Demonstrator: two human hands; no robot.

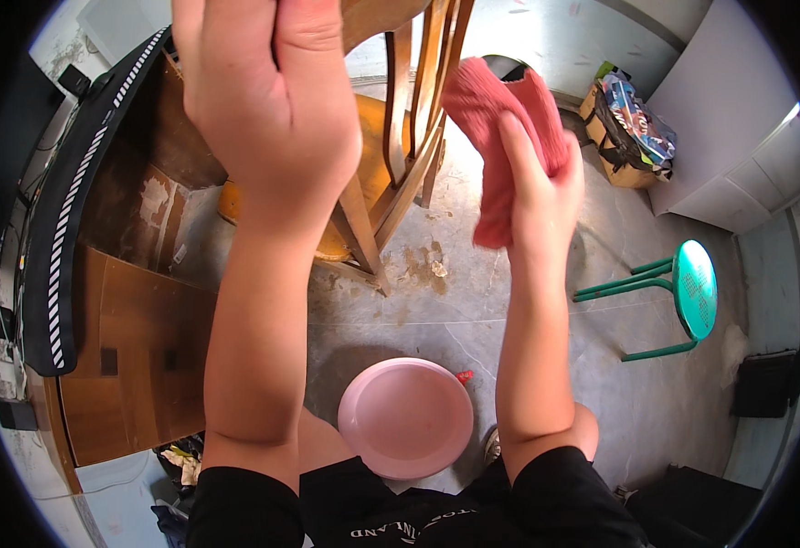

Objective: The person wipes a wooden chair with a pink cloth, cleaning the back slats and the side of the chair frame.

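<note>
My right hand [547,175] grips a folded, dusty-red cloth [485,130], thumb pressed against its near side. The cloth hangs in the air to the right of a wooden chair [396,109] with a slatted back. My left hand [273,89] is raised at the top of the view, overlapping the chair's back. Its fingertips run past the picture's edge, so whether it touches the chair's top rail is hidden. Part of the chair's yellowish-brown seat [372,137] shows behind my left wrist. On the floor in front of me stands a round pink plastic basin [406,418].
A wooden desk [146,356] with a black striped mat [74,240] is on the left. To the right, a green metal stool [694,291] stands on the grey floor [434,335], which has brown stains. A cardboard box [622,161] with bags sits beside a white cabinet [722,116].
</note>
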